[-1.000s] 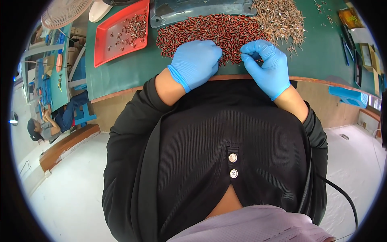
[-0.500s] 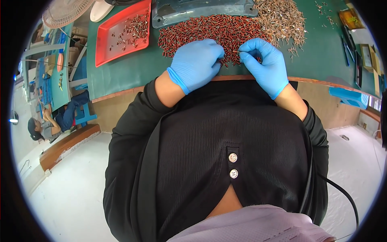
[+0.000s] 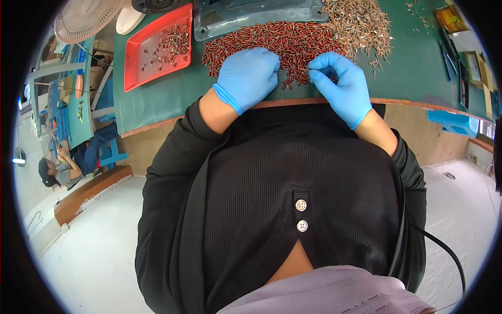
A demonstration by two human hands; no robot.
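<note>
Both my hands wear blue gloves and rest at the near edge of a green table (image 3: 157,99). My left hand (image 3: 248,76) is curled with its fingers closed over the near edge of a heap of small red cylindrical parts (image 3: 272,44); what it holds is hidden. My right hand (image 3: 340,81) pinches a thin wire-like piece between thumb and forefinger, just beside the red heap. A pile of brownish metal pieces (image 3: 361,23) lies beyond my right hand.
A red tray (image 3: 151,49) with several small parts sits at the left. A grey-blue machine base (image 3: 251,15) stands behind the red heap. A fan (image 3: 83,18) is at the far left, tools lie along the right edge, and another person (image 3: 63,167) sits at a neighbouring bench.
Both hands have shifted slightly up the table toward the red heap; the right hand's pinch has tightened near the heap's edge.
</note>
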